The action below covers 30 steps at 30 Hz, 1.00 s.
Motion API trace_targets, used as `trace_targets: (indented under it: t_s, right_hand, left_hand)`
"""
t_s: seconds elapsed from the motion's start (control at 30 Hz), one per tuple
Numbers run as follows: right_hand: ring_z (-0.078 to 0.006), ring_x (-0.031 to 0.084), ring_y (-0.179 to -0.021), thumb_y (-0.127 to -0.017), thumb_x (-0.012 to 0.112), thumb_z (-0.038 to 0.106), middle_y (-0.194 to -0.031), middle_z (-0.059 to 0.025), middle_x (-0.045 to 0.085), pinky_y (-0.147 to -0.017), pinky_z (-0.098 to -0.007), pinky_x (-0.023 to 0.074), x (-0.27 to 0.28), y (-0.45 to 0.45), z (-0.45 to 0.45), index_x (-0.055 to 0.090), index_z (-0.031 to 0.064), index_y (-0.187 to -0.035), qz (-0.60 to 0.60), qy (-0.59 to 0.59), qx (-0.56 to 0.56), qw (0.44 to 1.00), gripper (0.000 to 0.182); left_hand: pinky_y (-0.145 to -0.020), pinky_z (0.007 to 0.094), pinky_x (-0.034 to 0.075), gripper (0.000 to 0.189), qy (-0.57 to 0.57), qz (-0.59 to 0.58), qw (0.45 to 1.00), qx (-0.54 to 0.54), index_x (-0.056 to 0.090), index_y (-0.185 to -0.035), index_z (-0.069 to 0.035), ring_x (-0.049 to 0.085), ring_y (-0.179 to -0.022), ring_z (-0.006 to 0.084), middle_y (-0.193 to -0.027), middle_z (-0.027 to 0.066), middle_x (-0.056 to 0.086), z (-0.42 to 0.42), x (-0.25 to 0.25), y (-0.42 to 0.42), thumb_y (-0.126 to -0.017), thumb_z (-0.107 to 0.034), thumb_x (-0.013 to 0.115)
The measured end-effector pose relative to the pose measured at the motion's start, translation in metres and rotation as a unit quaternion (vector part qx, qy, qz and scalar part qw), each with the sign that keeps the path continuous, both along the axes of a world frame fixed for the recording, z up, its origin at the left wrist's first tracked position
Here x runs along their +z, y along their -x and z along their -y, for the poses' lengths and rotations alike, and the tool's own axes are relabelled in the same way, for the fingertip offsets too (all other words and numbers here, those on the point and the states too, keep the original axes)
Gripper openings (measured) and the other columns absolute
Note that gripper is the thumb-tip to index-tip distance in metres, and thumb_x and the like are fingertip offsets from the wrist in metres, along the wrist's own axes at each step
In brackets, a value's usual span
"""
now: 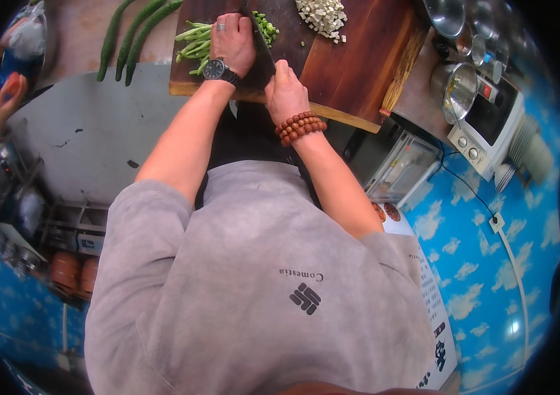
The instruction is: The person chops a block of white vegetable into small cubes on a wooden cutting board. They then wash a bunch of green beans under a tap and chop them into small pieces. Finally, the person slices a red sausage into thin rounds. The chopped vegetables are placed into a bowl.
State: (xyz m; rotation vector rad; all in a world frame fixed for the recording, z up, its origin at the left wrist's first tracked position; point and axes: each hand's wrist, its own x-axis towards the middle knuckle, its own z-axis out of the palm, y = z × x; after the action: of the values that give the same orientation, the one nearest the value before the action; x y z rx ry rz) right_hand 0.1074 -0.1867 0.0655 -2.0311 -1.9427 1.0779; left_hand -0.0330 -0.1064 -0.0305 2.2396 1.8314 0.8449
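My left hand, with a ring and a wristwatch, presses down on a bunch of green beans on the wooden cutting board. My right hand, with bead bracelets at the wrist, grips the handle of a kitchen knife. The dark blade stands close beside my left fingers. Cut green bean pieces lie just right of the blade. Farther right on the board is a pile of small whitish cubes. My left fingertips are partly hidden.
Several long green cucumbers lie left of the board. A bundle of straw-like sticks lies along its right edge. Steel bowls and a white microwave-like appliance stand at right. Another person's hand shows at far left.
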Motion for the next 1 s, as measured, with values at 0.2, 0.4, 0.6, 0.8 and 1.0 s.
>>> trace_targets:
  t_s: [0.2,0.4,0.6,0.8,1.0]
  right_hand:
    - [-0.0516,0.064,-0.092,-0.096,0.054,0.007,-0.106,-0.0264,0.064,-0.079,-0.0590,0.0543,0.048,-0.004,0.003,0.044,0.0018,-0.110,0.013,0.051,0.019,0.998,0.018]
    - [-0.0497,0.065,-0.089,-0.096,0.056,0.008,-0.107,-0.0254,0.063,-0.074,-0.0566,0.0561,-0.007,0.004,0.012,0.045,0.0029,-0.110,-0.005,-0.025,-0.014,1.000,0.019]
    - [-0.0497,0.066,-0.091,-0.095,0.057,0.007,-0.108,-0.0255,0.064,-0.076,-0.0568,0.0563,-0.007,0.004,0.006,0.045,0.0026,-0.111,0.002,-0.011,-0.011,1.000,0.020]
    - [-0.0539,0.064,-0.093,-0.095,0.056,0.006,-0.112,-0.0293,0.062,-0.080,-0.0582,0.0555,0.027,0.006,-0.002,0.044,0.0010,-0.112,0.025,0.044,0.015,0.999,0.022]
    - [-0.0540,0.064,-0.092,-0.094,0.055,0.006,-0.111,-0.0302,0.061,-0.080,-0.0601,0.0550,0.025,0.011,0.011,0.042,0.0001,-0.113,0.020,0.053,0.000,0.998,0.024]
  left_hand:
    - [-0.091,0.0470,0.047,0.019,0.005,0.010,1.000,0.005,0.055,-0.099,-0.005,0.055,-0.104,0.0355,-0.106,0.0141,0.056,0.004,0.002,0.002,-0.080,-0.005,0.060]
    - [-0.092,0.0460,0.047,0.019,0.033,0.039,0.999,0.006,0.057,-0.101,-0.004,0.054,-0.108,0.0357,-0.108,0.0137,0.057,0.005,0.002,0.003,-0.082,-0.005,0.059]
    - [-0.100,0.0476,0.040,0.026,0.012,-0.052,0.998,-0.013,0.062,-0.108,-0.012,0.055,-0.115,0.0299,-0.109,0.0085,0.059,0.006,0.012,0.017,-0.083,-0.009,0.059]
    - [-0.100,0.0474,0.038,0.021,0.012,-0.070,0.997,-0.010,0.061,-0.103,-0.014,0.057,-0.114,0.0267,-0.107,0.0052,0.060,0.008,0.002,0.020,-0.083,-0.011,0.060]
    - [-0.099,0.0474,0.039,0.021,0.026,-0.066,0.997,-0.009,0.061,-0.103,-0.014,0.057,-0.113,0.0274,-0.106,0.0056,0.060,0.010,0.006,0.018,-0.083,-0.011,0.060]
